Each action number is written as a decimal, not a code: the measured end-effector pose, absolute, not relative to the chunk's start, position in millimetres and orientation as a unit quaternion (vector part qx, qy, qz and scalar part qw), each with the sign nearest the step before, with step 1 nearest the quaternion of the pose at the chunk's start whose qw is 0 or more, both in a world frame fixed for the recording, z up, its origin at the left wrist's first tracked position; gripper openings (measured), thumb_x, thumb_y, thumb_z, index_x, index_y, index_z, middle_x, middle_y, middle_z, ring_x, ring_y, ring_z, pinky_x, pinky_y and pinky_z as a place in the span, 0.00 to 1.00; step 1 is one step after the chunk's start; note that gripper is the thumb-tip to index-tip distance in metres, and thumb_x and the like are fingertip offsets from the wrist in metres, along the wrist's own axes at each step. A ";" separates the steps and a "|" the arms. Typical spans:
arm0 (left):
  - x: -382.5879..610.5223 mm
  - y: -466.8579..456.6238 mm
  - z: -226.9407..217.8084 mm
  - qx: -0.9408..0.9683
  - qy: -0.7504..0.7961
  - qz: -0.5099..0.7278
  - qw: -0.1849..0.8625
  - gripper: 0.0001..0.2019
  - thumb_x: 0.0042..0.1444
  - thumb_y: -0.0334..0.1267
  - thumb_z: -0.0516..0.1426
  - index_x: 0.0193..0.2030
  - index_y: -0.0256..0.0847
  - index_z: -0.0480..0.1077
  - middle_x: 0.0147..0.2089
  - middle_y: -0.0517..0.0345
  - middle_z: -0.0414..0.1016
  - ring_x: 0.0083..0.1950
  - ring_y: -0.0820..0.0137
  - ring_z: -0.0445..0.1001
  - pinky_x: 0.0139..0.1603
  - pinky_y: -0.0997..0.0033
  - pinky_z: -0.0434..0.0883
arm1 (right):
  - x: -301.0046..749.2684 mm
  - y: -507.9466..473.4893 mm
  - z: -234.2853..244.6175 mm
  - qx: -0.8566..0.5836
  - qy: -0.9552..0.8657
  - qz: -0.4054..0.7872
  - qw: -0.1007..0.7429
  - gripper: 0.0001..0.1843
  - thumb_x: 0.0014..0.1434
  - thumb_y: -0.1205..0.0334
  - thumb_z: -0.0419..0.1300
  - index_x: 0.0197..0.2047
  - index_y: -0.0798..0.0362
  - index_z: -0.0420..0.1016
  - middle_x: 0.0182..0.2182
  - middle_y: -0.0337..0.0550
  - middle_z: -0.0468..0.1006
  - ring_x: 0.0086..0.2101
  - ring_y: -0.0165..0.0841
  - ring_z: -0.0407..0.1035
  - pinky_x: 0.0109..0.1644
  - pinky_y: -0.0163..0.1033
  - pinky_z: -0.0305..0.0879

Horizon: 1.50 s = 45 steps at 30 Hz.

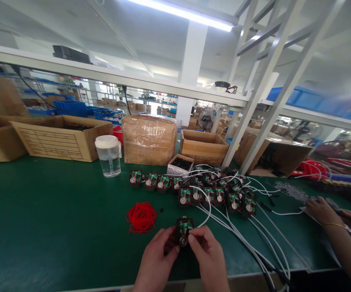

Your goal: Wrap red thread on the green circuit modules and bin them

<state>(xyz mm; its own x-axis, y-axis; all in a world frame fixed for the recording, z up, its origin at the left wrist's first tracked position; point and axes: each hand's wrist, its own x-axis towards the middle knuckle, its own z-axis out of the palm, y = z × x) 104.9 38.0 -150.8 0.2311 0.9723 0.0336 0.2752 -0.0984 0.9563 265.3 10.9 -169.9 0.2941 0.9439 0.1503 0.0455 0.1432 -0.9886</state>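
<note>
A small dark module (pixel 183 229) with a green circuit board and a round metal part sits between my two hands, low over the green table (pixel 56 219). My left hand (pixel 157 259) grips its left side with curled fingers. My right hand (pixel 207 253) pinches its right edge, where a white wire runs off. A bundle of red cord (pixel 142 217) lies just left of my hands. Behind, several like modules (pixel 193 188) lie in rows with white cables (pixel 248 239).
A clear lidded jug (pixel 108 155), open cardboard boxes (pixel 56 138), a taped carton (pixel 149 139) and a small tray of black parts (pixel 180 164) stand at the back. A co-worker's hand (pixel 323 211) with a bracelet works at the right. White frame struts (pixel 263 89) rise behind.
</note>
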 end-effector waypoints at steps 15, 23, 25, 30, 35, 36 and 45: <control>103.1 38.8 -153.3 0.642 0.482 0.368 0.470 0.19 0.51 0.34 0.56 0.50 0.41 0.77 0.41 0.51 0.77 0.39 0.62 0.77 0.43 0.64 0.73 | 266.0 10.3 -177.1 -0.555 -0.450 0.358 0.601 0.17 0.56 0.46 0.68 0.35 0.52 0.79 0.30 0.43 0.77 0.32 0.37 0.69 0.37 0.39 0.67; 103.1 38.0 -150.8 0.638 0.480 0.366 0.478 0.19 0.51 0.35 0.56 0.50 0.40 0.77 0.40 0.51 0.76 0.39 0.62 0.76 0.42 0.65 0.73 | 261.9 14.1 -183.0 -0.560 -0.433 0.348 0.615 0.15 0.57 0.47 0.67 0.38 0.49 0.76 0.33 0.42 0.77 0.35 0.37 0.72 0.40 0.39 0.70; 102.8 37.8 -148.8 0.637 0.482 0.364 0.479 0.19 0.51 0.35 0.56 0.49 0.40 0.77 0.40 0.52 0.76 0.38 0.63 0.76 0.42 0.65 0.73 | 262.5 15.1 -183.9 -0.556 -0.413 0.355 0.628 0.21 0.55 0.48 0.69 0.48 0.48 0.75 0.44 0.45 0.79 0.44 0.41 0.73 0.48 0.42 0.72; 101.6 38.0 -146.4 0.641 0.489 0.355 0.474 0.19 0.52 0.34 0.56 0.50 0.39 0.77 0.40 0.52 0.76 0.39 0.63 0.77 0.43 0.66 0.73 | 271.9 18.7 -177.8 -0.534 -0.435 0.431 0.582 0.27 0.56 0.46 0.68 0.55 0.50 0.75 0.53 0.50 0.78 0.52 0.46 0.72 0.57 0.48 0.69; 100.6 38.3 -151.1 0.653 0.482 0.355 0.464 0.19 0.53 0.34 0.56 0.51 0.40 0.76 0.40 0.53 0.76 0.40 0.63 0.77 0.43 0.66 0.74 | 276.1 18.3 -169.0 -0.544 -0.470 0.424 0.550 0.27 0.57 0.46 0.67 0.55 0.52 0.76 0.52 0.51 0.79 0.51 0.47 0.73 0.59 0.51 0.68; 100.7 38.0 -151.8 0.655 0.482 0.356 0.460 0.18 0.53 0.34 0.56 0.51 0.40 0.76 0.40 0.53 0.76 0.40 0.63 0.77 0.44 0.65 0.74 | 276.7 17.5 -167.5 -0.546 -0.475 0.421 0.547 0.27 0.57 0.45 0.67 0.55 0.51 0.76 0.52 0.51 0.79 0.51 0.47 0.73 0.59 0.51 0.68; 101.6 35.4 -154.1 0.662 0.482 0.366 0.442 0.18 0.53 0.35 0.55 0.51 0.38 0.74 0.43 0.50 0.79 0.40 0.62 0.79 0.44 0.64 0.75 | 306.4 42.2 -161.2 -0.572 -0.536 0.372 0.497 0.23 0.62 0.46 0.57 0.55 0.49 0.75 0.51 0.48 0.78 0.48 0.43 0.75 0.57 0.49 0.67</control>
